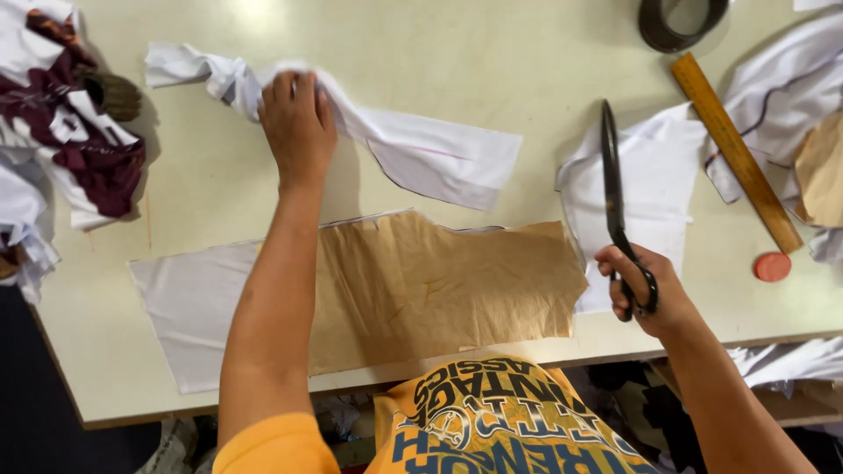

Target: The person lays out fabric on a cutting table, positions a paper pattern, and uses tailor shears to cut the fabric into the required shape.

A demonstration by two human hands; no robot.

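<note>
Head view. Left hand (297, 123) lies palm down on a strip of white fabric (413, 145), fingers together and bunching the cloth under them; the strip trails off to both sides of the fingers. Right hand (645, 290) has fingers clamped through the handles of black scissors (612, 189), blades closed, pointing away from the fingertips over the white table (492, 61). Brown paper pattern (439, 285) lies on a white cut piece (189, 307), between the two hands. Wooden ruler (736, 151) and red chalk disc (773, 267) lie beyond the right fingers.
</note>
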